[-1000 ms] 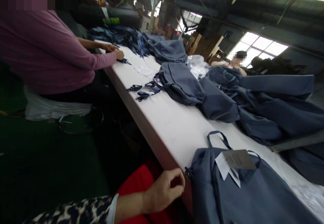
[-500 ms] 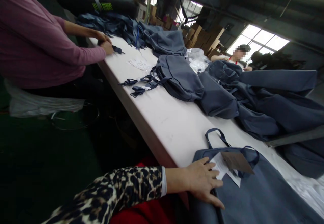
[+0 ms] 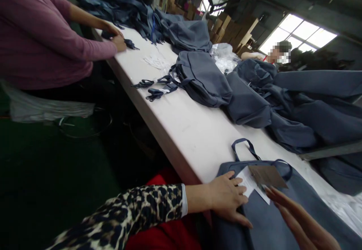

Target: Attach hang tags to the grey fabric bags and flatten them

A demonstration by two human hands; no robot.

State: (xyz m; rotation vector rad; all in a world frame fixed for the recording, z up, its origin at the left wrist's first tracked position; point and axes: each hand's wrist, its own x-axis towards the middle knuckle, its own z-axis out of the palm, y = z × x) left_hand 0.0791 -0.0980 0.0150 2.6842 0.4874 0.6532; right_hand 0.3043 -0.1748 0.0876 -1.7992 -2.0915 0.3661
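A dark blue bag (image 3: 266, 227) with two short fabric handles lies on the near end of the table. My left hand (image 3: 226, 197) rests flat on its top left edge, fingers spread. Paper hang tags lie on the bag: a white tag (image 3: 249, 184) beside my left fingertips and a brown tag (image 3: 267, 175) partly over it. From the lower right comes my right hand (image 3: 299, 218), its fingers stretched out. Its fingertips are at the lower edge of the brown tag; whether they touch it I cannot tell.
The white table (image 3: 181, 129) runs away to the upper left. Several blue bags (image 3: 203, 78) and webbing straps (image 3: 158, 88) lie on it. A co-worker in a pink top (image 3: 36, 46) handles a dark item at the left edge; another person (image 3: 278, 52) is behind the bags.
My right hand has come into view from the lower right and reached the tags. My left hand stays on the bag. The camera view has shifted slightly.
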